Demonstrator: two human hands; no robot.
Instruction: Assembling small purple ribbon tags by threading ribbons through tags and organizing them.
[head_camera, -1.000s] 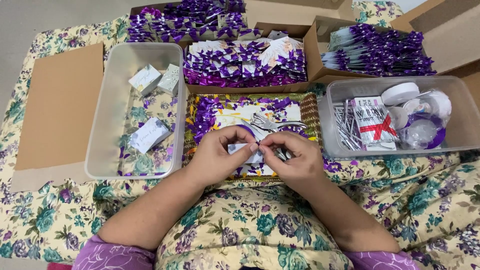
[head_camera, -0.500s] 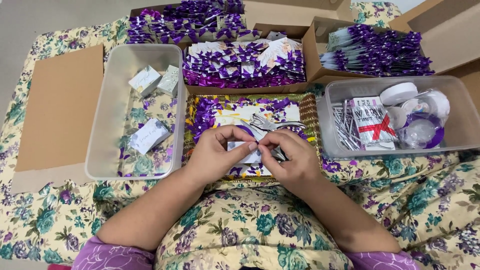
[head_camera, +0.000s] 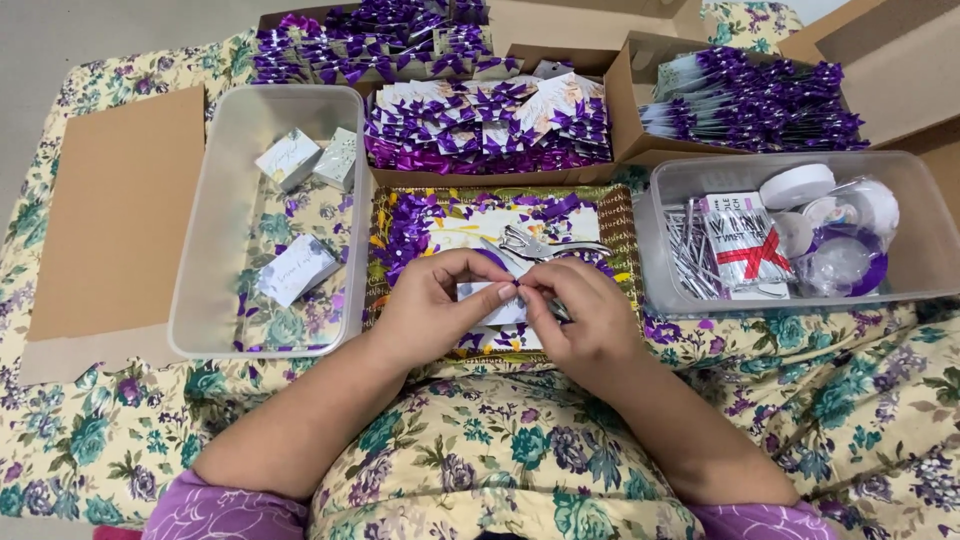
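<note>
Your left hand (head_camera: 430, 310) and right hand (head_camera: 585, 315) are bare — no rings, no gloves — with short purple patterned sleeves (head_camera: 225, 512) above your elbows.

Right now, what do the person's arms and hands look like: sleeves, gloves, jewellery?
Both hands are bare: left hand, right hand, with no gloves, and no rings or watch visible. Forearms are uncovered. Purple patterned sleeves show only at the bottom edge, near the elbows. Nails look short and unpainted.

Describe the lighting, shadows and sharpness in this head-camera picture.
Head view: soft, even light; faint shadows beneath the left hand and right hand; mild glare on the clear plastic tub of supplies; shiny purple ribbon bows glint; edges bow slightly; all in sharp focus.
</note>
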